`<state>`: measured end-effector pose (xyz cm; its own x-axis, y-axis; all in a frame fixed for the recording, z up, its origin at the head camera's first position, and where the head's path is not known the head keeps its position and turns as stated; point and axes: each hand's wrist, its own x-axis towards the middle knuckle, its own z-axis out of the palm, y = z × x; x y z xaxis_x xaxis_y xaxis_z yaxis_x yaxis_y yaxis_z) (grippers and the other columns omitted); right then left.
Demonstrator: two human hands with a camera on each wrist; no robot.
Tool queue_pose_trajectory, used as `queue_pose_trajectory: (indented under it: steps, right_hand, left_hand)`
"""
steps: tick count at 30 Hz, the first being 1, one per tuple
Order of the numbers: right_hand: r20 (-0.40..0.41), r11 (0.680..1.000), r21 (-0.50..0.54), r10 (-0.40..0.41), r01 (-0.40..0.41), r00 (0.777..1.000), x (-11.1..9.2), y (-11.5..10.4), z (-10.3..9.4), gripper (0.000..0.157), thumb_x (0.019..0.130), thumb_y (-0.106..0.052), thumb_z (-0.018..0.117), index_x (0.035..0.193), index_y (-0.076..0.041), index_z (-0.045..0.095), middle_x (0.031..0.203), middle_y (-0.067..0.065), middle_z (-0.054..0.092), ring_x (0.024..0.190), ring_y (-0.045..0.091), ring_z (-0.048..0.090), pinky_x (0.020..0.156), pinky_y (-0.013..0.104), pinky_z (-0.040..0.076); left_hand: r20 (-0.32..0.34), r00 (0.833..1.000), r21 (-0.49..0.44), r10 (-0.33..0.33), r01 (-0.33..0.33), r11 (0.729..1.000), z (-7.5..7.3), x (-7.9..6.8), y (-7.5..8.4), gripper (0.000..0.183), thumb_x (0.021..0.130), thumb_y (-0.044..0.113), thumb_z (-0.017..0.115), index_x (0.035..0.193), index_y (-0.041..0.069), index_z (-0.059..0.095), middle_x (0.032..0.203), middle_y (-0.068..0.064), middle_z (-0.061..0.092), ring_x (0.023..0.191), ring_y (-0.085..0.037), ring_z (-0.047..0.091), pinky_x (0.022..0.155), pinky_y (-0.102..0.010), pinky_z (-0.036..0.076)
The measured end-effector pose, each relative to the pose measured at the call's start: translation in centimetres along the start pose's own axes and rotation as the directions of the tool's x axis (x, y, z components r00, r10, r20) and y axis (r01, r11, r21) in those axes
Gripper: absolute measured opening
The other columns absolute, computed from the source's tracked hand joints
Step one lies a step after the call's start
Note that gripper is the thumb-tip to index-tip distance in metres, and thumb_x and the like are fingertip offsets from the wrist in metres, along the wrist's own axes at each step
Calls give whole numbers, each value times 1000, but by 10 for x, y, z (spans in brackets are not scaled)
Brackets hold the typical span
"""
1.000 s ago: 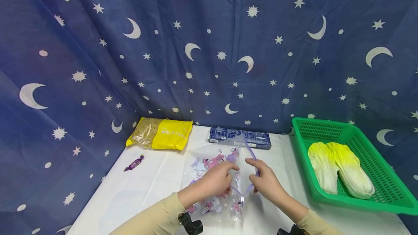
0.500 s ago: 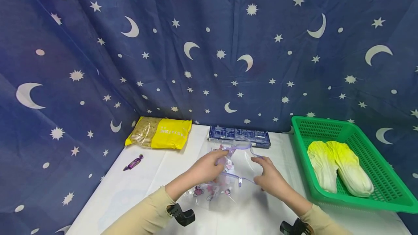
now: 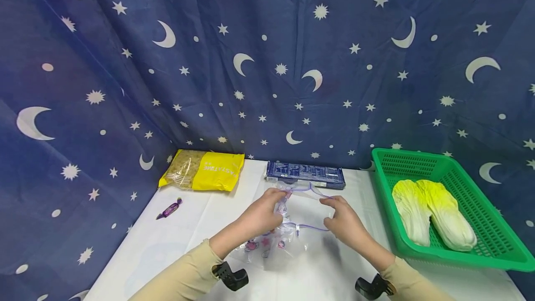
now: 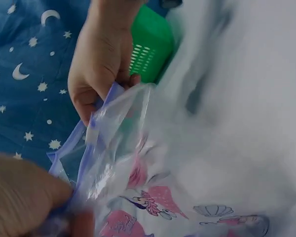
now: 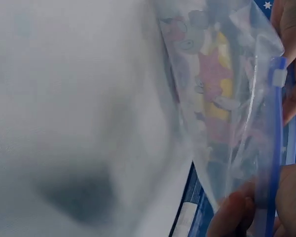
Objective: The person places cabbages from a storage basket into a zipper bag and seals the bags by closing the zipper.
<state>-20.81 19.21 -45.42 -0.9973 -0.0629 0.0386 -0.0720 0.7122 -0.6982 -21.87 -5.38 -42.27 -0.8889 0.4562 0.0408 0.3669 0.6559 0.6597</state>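
A clear slider zip bag [image 3: 271, 240] with pink cartoon prints and a purple zip rim stands between the hands, its mouth spread wide. My left hand [image 3: 261, 212] grips the left side of the mouth. On the opposite side, my right hand [image 3: 347, 222] pinches the rim; in the right wrist view its thumb and fingers [image 5: 232, 215] lie on either side of the purple strip. The white slider [image 4: 92, 134] sits on the near edge of the rim. Nothing shows inside the bag. Parts of the left fingers are hidden behind the plastic.
Behind the bag lies a flat dark-blue packet [image 3: 305, 174]. A yellow pasta bag [image 3: 217, 171] is at the back left, with a purple-wrapped candy [image 3: 169, 208] in front. At right, a green basket [image 3: 493, 259] holds Chinese cabbage [image 3: 447, 217]. A starry curtain [image 3: 267, 59] hangs behind.
The hands have drawn apart, the left one moving leftward. The bag's mouth has gone from a narrow gap to a wide opening, and its body has bunched up lower between the hands.
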Motion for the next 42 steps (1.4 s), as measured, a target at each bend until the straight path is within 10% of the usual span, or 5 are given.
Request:
queue_pose_trajectory:
  steps: [6,15,23,33,42]
  right_hand:
    - [103,1000,2,21,-21,995,1,-7,0,69,76,12,57,144,5,53,144,24,46,46,17,52,44,33,50]
    - [166,994,-101,-31,49,986,14,-3,-3,71,76,7,73,144,5,53,143,25,49,95,29,60,73,39,53]
    - [320,992,121,-1,-40,947,9,-6,-7,102,74,-3,86,160,0,29,155,26,27,69,26,62,60,37,55]
    - [397,997,74,-34,5,917,6,0,-17,104,71,12,69,163,-5,23,162,26,19,65,21,57,53,34,51]
    - [282,997,25,-76,72,956,8,3,-14,90,80,1,80,158,-3,36,158,23,33,105,31,59,92,46,53]
  left_hand:
    - [-28,1000,306,-7,15,952,-4,1,2,58,86,-6,62,141,11,60,140,-10,54,78,-21,63,52,-27,46]
    - [221,970,289,104,-167,943,-12,4,1,71,97,21,67,160,9,36,171,2,11,118,-16,64,75,-27,58]
    - [117,993,-135,-24,40,990,-7,10,2,64,96,6,51,157,-4,32,169,-16,17,55,-19,65,57,-31,59]
    - [148,986,-55,74,-66,996,-8,12,-6,70,92,12,61,157,0,37,170,-9,18,130,-25,57,90,-30,54]
    - [114,992,-274,53,-20,961,3,14,-12,74,96,15,67,157,-5,31,167,-17,22,75,-20,71,71,-28,60]
